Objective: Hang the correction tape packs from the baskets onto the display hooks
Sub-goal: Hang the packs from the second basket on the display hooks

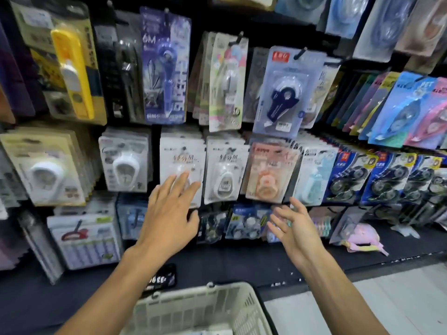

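- The pale basket sits nearest, cut off by the bottom edge, its contents mostly out of sight
- The left hand reaches with straight fingers, tips over a white correction tape pack hanging on the display; whether they touch is unclear
- The right hand hovers empty, fingers loosely spread, below a blurred pink pack

Both hands up at the display: left hand spread flat against a white pack, right hand loose, holding nothing, below the pink pack. Basket sits underneath.
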